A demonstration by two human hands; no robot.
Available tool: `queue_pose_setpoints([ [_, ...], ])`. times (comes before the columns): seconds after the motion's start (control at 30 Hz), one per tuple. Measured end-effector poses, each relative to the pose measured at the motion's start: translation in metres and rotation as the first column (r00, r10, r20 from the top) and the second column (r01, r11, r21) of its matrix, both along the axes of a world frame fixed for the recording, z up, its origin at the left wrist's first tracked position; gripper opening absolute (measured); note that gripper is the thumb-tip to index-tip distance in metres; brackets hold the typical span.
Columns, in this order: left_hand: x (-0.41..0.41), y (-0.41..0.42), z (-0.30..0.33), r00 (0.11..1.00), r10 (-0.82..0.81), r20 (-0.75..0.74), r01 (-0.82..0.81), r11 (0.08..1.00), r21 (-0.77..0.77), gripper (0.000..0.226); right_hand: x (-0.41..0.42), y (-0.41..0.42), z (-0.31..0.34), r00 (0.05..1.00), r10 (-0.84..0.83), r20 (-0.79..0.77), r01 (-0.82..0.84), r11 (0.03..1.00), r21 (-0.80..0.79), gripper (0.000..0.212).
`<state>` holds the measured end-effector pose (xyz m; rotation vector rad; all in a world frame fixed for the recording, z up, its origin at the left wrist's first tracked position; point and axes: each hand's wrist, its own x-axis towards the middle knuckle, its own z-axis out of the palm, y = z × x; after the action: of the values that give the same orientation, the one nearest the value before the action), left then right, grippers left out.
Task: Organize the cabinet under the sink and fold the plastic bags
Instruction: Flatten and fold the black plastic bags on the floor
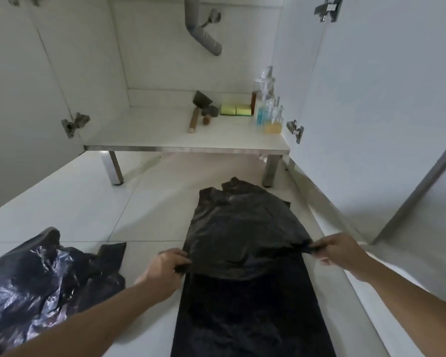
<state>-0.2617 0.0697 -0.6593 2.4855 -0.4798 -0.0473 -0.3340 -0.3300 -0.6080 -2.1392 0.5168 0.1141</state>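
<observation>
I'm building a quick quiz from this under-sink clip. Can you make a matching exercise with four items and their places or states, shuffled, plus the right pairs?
Items:
1. black bag
2. crumpled bags
3. yellow sponges
4. drain pipe

Places or states:
A. at the back of the cabinet floor
B. held at both sides by the left hand and right hand
C. hanging down from the cabinet top
D. heaped on the tiles at the left

Pairs: 1-B, 2-D, 3-A, 4-C

White tiled floor (pixel 150 222), white walls (pixel 165 47), dim light.
</observation>
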Motion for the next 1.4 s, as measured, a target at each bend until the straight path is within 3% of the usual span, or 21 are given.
queue_pose_setpoints([
  [0.1,-0.012,-0.007,-0.024,0.986,-0.02,-0.163,0.038,0.993,0.108,0.03,-0.007,0.004,-0.024,0.995,0.071,-0.068,-0.082,0.981,-0.173,0.026],
  [0.23,-0.023,-0.01,-0.037,0.987,-0.062,-0.146,0.091,0.976,0.198,0.034,-0.014,0.012,-0.053,0.98,0.08,-0.18,-0.114,0.976,-0.187,0.038],
  [0.37,-0.037,-0.007,-0.046,0.983,-0.083,-0.162,0.143,0.906,0.399,0.043,-0.021,0.022,-0.062,0.971,-0.029,-0.236,-0.016,0.982,-0.187,0.02],
  [0.43,-0.042,-0.006,-0.049,0.976,-0.109,-0.19,0.184,0.878,0.441,0.046,-0.025,0.029,-0.061,0.964,-0.047,-0.261,-0.013,0.974,-0.225,0.026],
  [0.53,-0.046,-0.006,-0.053,0.963,-0.086,-0.257,0.196,0.877,0.439,0.044,-0.031,0.034,-0.067,0.949,-0.005,-0.315,-0.096,0.948,-0.303,0.032],
  [0.87,-0.065,-0.002,-0.066,0.93,-0.123,-0.346,0.305,0.782,0.543,0.049,-0.041,0.044,-0.077,0.858,0.067,-0.509,-0.34,0.818,-0.465,0.01],
  [1.0,-0.075,0.001,-0.06,0.93,-0.15,-0.337,0.341,0.698,0.629,0.051,-0.042,0.047,-0.079,0.821,0.121,-0.559,-0.414,0.8,-0.435,0.016],
  [1.1,-0.081,0.002,-0.052,0.934,-0.197,-0.298,0.353,0.631,0.69,0.055,-0.043,0.052,-0.081,0.783,0.178,-0.596,-0.537,0.677,-0.503,0.032],
  [1.23,-0.089,-0.002,-0.047,0.932,-0.2,-0.301,0.353,0.688,0.635,0.055,-0.045,0.06,-0.08,0.74,0.22,-0.636,-0.636,0.536,-0.555,0.035],
  [1.4,-0.099,-0.008,-0.054,0.945,-0.168,-0.281,0.307,0.754,0.58,0.062,-0.047,0.07,-0.066,0.7,0.193,-0.688,-0.68,0.475,-0.559,0.011],
])
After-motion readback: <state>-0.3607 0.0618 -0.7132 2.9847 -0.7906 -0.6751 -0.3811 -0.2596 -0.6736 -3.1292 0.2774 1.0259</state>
